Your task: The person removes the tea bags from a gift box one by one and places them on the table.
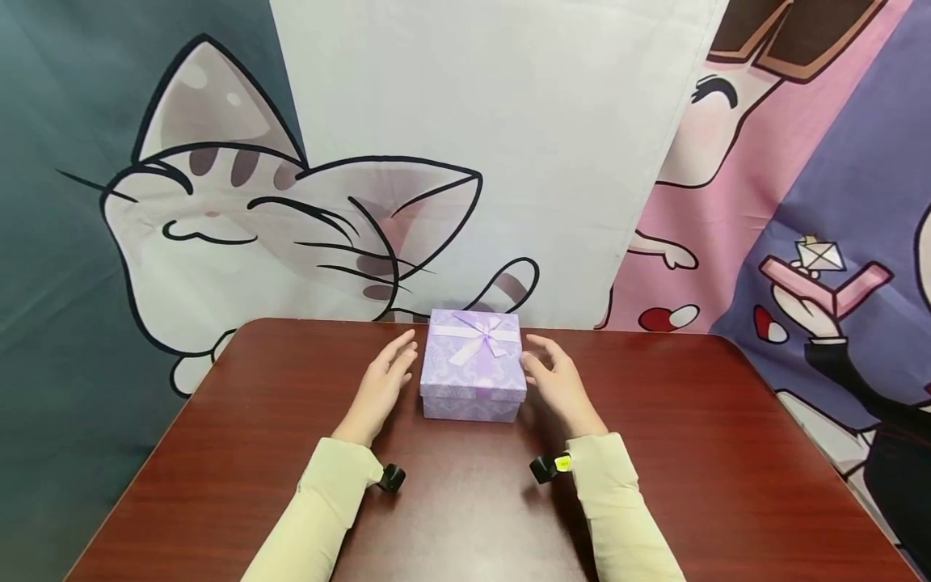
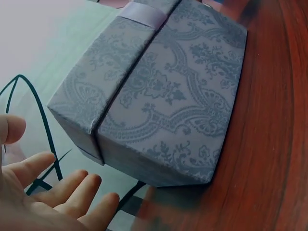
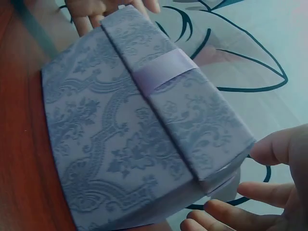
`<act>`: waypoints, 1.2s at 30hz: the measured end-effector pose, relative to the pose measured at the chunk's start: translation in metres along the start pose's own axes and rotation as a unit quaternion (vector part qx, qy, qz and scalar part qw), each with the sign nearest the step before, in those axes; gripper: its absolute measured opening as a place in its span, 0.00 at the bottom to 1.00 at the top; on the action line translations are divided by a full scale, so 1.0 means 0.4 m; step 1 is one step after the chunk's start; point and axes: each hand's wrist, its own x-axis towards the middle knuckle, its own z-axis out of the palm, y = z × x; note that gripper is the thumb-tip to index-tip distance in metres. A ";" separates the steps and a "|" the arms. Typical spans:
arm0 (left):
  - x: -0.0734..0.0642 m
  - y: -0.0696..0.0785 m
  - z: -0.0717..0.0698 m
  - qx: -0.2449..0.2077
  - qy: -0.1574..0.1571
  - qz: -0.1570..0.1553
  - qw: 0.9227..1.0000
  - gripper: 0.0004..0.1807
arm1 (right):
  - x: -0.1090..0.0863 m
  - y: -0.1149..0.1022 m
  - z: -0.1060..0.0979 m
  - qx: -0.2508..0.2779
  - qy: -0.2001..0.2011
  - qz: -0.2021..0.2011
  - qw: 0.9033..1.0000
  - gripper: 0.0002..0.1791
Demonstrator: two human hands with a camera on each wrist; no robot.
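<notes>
A lilac gift box [image 1: 473,364] with a floral pattern stands on the table, its lid on and a pale ribbon bow [image 1: 482,335] on top. My left hand [image 1: 381,384] is beside the box's left side, fingers spread and apart from it. In the left wrist view those fingers [image 2: 62,197] hold nothing and point toward the box's near corner. On the other side, my right hand [image 1: 560,388] has its fingertips right at the box's right side. The right wrist view shows the thumb [image 3: 272,147] at the lid's corner, the other fingers loosely bent below it.
The brown wooden table [image 1: 254,453] has its far edge just behind the box. A cloth backdrop [image 1: 509,121] printed with cartoon animals hangs behind that edge. A small black camera sits on each wrist, below the pale sleeves [image 1: 320,501].
</notes>
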 end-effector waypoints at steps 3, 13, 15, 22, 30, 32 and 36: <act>-0.003 -0.004 0.010 -0.005 -0.019 -0.005 1.000 0.27 | -0.005 0.003 0.003 -0.003 -0.007 0.006 1.000 0.25; -0.007 -0.002 0.027 -0.045 -0.050 -0.015 0.998 0.29 | 0.001 0.011 0.009 0.028 -0.002 0.008 1.000 0.23; -0.008 -0.002 0.028 -0.060 -0.055 -0.020 0.996 0.29 | 0.001 0.010 0.007 0.045 -0.009 0.009 0.999 0.24; -0.008 -0.003 0.020 -0.099 -0.074 -0.030 0.992 0.31 | -0.002 0.011 0.000 0.079 -0.028 0.029 0.996 0.26; -0.007 -0.007 0.006 -0.098 -0.097 -0.025 0.990 0.35 | 0.001 0.021 -0.008 0.078 -0.072 0.008 0.994 0.32; -0.007 -0.007 0.006 -0.096 -0.104 -0.020 0.990 0.35 | 0.002 0.023 -0.011 0.071 -0.077 0.003 0.994 0.33; -0.006 -0.008 0.006 -0.102 -0.115 -0.006 0.988 0.38 | 0.004 0.025 -0.016 0.055 -0.085 -0.006 0.995 0.35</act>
